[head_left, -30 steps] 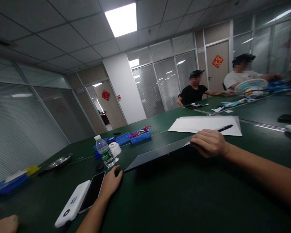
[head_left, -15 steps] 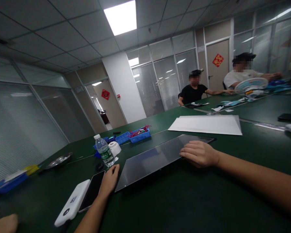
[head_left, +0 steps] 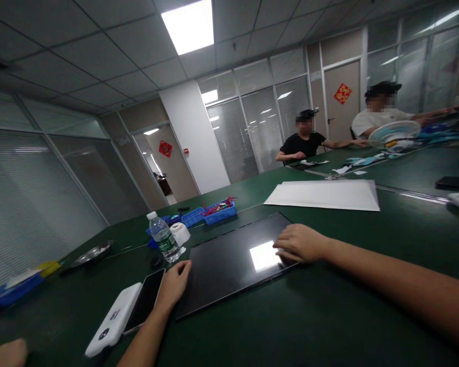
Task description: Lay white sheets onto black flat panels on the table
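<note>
A dark, glossy flat screen panel (head_left: 225,270) lies on the green table, with a bright ceiling light mirrored near its right side. My right hand (head_left: 300,243) is at the panel's right edge, its fingers bent over the top surface and closed on that edge. At the left edge, my left hand (head_left: 176,280) has curled fingers against the panel; its fingertips are partly hidden. Right beside my left hand lies a phone with a black screen (head_left: 147,300), and a white power-bank-like device (head_left: 113,320) is next to it.
Behind the panel stand a water bottle (head_left: 163,238), a white rounded object (head_left: 180,233) and blue trays (head_left: 222,215) of small parts. White sheets (head_left: 325,195) lie beyond. A metal dish (head_left: 94,254) is at left. Two people sit across the table; part of another hand (head_left: 5,352) shows lower left.
The panel has swung from a tilted pose to lying flatter, and its right edge has come left. My right hand has shifted slightly left with it. My left hand has barely moved.
</note>
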`<action>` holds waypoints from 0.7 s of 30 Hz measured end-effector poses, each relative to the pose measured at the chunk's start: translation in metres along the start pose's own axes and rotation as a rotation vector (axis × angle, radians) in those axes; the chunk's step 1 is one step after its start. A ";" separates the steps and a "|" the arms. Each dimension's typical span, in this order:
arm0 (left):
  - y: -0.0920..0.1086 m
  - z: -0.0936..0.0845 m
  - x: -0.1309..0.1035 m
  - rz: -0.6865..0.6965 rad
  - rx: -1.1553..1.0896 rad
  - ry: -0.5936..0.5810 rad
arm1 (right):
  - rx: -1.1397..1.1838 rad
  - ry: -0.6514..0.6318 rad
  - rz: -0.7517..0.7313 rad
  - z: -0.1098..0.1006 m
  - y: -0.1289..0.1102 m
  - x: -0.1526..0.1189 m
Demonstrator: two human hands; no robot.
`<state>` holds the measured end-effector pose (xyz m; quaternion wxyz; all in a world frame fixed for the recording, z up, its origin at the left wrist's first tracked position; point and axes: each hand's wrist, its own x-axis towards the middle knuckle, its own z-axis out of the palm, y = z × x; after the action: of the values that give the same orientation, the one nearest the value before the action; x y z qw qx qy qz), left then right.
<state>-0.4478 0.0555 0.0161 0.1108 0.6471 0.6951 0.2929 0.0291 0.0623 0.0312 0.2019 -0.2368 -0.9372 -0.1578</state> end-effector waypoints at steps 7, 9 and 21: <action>0.002 0.000 -0.004 0.087 0.028 -0.041 | -0.230 -0.077 0.731 0.004 0.119 -0.094; 0.004 -0.001 -0.006 0.095 0.031 -0.043 | -0.196 -0.216 1.025 0.009 0.141 -0.123; 0.007 -0.007 -0.012 0.122 0.033 -0.079 | -0.208 -0.372 1.116 0.022 0.126 -0.095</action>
<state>-0.4439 0.0421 0.0224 0.1093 0.7009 0.6544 0.2619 0.1632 0.1407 -0.0054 0.0623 -0.7354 -0.6706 -0.0748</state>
